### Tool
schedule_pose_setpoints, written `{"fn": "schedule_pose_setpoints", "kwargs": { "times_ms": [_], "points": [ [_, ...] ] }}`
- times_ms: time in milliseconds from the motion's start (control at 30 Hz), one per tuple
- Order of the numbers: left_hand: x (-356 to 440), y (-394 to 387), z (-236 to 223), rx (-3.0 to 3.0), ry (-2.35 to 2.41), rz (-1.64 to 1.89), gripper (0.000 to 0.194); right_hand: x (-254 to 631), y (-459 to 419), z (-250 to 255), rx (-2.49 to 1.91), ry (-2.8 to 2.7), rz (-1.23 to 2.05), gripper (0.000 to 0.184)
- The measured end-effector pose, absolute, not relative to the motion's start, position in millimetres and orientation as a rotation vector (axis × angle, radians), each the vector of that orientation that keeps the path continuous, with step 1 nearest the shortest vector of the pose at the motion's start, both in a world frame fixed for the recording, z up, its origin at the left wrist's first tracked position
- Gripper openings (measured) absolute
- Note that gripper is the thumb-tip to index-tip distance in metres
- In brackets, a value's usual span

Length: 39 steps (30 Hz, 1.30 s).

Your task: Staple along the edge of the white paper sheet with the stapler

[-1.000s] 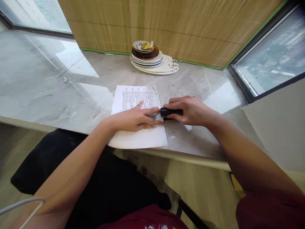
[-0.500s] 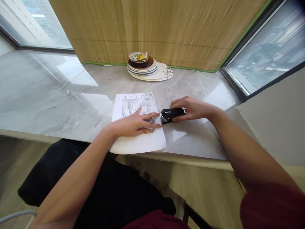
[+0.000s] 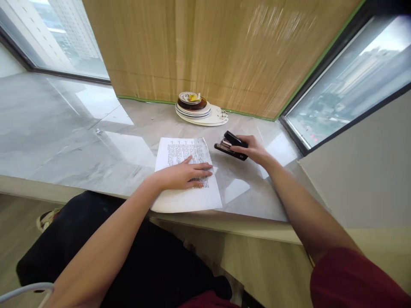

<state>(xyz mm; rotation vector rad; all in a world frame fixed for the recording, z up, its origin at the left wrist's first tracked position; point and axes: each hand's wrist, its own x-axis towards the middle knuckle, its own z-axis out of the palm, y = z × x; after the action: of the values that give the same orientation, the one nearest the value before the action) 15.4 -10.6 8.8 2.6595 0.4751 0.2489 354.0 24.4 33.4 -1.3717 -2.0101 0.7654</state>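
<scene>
Printed sheets of paper (image 3: 180, 201) lie on the grey marble sill, their lower edge at its front. My left hand (image 3: 184, 174) rests flat on the print with its fingers spread, the tips close to the right edge of the sheets. To the right of the paper, my right hand (image 3: 252, 148) grips a black stapler (image 3: 231, 145). Its jaws are apart and point left, and the inside shows between them. A gap separates the stapler from the paper. Part of its rear end is hidden by my fingers.
A stack of plates (image 3: 194, 112) with a small yellow packet (image 3: 194, 97) on top stands at the back, against a bamboo blind (image 3: 192, 51). Windows flank both sides. A white wall (image 3: 356, 171) borders the sill at right. The sill's front edge (image 3: 199, 216) runs below the paper.
The stapler has moved off the paper's right edge, up and to the right in my right hand, and its jaws now show apart. My left hand stays on the paper. The view has shifted slightly.
</scene>
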Motion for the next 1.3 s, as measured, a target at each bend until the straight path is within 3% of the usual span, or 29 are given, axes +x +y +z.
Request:
{"fn": "schedule_pose_setpoints", "kwargs": {
  "times_ms": [100,200,300,400,500,700,933,1133,1300],
  "points": [
    [9,-8,18,2.641,0.48,0.532,0.035,308,21,36,-1.493,-1.864,0.627,0.045],
    [-8,-3,33,2.478,0.567,1.039,0.022,253,22,38,-1.524,-1.979,0.459,0.045],
    [-29,3,41,2.231,0.859,1.381,0.031,200,30,35,-1.527,-2.095,0.433,0.042],
    [-45,15,37,2.066,1.269,1.457,0.042,165,41,28,-1.557,-2.124,0.371,0.041],
    [-54,28,25,2.075,1.431,1.366,0.038,154,46,20,-1.576,-2.118,0.347,0.041],
    [-55,35,8,2.332,1.354,0.859,0.024,181,31,12,-1.635,-2.082,0.27,0.033],
    [-57,30,6,2.461,1.225,0.456,0.058,206,13,9,-1.541,-2.103,0.317,0.022],
    [-75,33,12,2.423,1.254,0.349,0.083,190,12,5,-1.354,-2.193,0.35,0.022],
    [-79,33,14,2.424,1.247,0.343,0.076,197,8,2,-1.352,-2.205,0.328,0.013]
  ]
}}
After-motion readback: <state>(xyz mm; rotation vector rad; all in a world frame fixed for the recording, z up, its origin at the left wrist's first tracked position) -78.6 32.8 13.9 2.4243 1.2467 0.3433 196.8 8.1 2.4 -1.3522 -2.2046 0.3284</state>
